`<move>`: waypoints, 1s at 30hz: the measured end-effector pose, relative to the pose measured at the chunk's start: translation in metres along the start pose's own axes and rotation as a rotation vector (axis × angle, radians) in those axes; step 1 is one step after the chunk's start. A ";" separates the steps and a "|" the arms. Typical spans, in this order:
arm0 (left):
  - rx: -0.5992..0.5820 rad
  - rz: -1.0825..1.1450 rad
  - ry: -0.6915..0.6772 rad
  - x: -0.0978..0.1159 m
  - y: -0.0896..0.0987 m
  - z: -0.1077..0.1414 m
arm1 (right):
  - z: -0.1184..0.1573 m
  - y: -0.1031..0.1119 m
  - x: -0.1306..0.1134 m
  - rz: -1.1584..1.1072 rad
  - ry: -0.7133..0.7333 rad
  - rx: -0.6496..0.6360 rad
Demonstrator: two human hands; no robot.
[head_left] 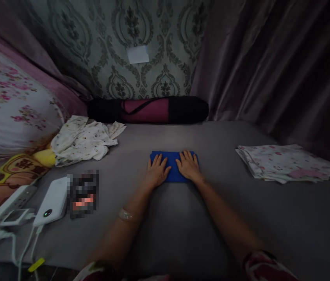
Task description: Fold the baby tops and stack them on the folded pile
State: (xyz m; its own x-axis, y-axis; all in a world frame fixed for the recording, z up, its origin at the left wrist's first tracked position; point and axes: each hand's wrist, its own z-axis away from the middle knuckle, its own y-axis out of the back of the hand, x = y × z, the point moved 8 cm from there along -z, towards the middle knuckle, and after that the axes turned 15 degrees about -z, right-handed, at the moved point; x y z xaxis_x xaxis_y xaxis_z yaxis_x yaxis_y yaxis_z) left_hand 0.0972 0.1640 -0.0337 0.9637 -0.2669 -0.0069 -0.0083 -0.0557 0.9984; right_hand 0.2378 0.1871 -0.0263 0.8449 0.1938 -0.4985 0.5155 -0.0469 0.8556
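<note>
A blue folded cloth (173, 168) lies flat on the grey bed surface, roughly at the middle of the view. My left hand (157, 171) rests palm down on its left part, fingers spread. On its right part lies my right hand (188, 166), also palm down with the fingers apart. Neither hand is closed round anything. The cloth shows between the two hands and a little beyond the fingertips. A clear bangle (125, 214) sits on my left wrist.
Crumpled white cloth (85, 138) lies back left, folded patterned cloth (288, 164) at right. A white power bank (52, 203), a power strip (3, 214) and cables are at left. A black and pink rolled bag (147, 110) lies along the wall.
</note>
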 end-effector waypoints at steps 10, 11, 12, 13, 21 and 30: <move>-0.097 0.127 0.266 -0.078 0.019 -0.049 | -0.010 0.053 0.077 -0.187 -0.376 0.232; -0.157 0.169 0.261 -0.082 0.016 -0.055 | -0.009 0.052 0.081 -0.175 -0.391 0.210; -0.209 0.216 0.250 -0.084 0.013 -0.059 | -0.009 0.050 0.082 -0.158 -0.393 0.191; -0.248 0.259 0.241 -0.085 0.011 -0.063 | -0.010 0.048 0.082 -0.143 -0.386 0.175; -0.372 0.390 0.256 -0.090 0.010 -0.073 | -0.023 0.030 0.088 -0.341 -0.335 0.155; -0.332 0.573 0.281 -0.090 0.011 -0.072 | -0.023 0.031 0.084 -0.908 -0.381 0.061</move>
State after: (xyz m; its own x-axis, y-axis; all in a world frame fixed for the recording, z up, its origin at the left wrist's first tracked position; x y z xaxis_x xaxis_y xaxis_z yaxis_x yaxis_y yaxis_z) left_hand 0.0291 0.2566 -0.0179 0.8649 0.0939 0.4931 -0.4947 0.3265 0.8054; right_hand 0.3216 0.2244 -0.0388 0.1088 -0.1470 -0.9831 0.9885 -0.0885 0.1227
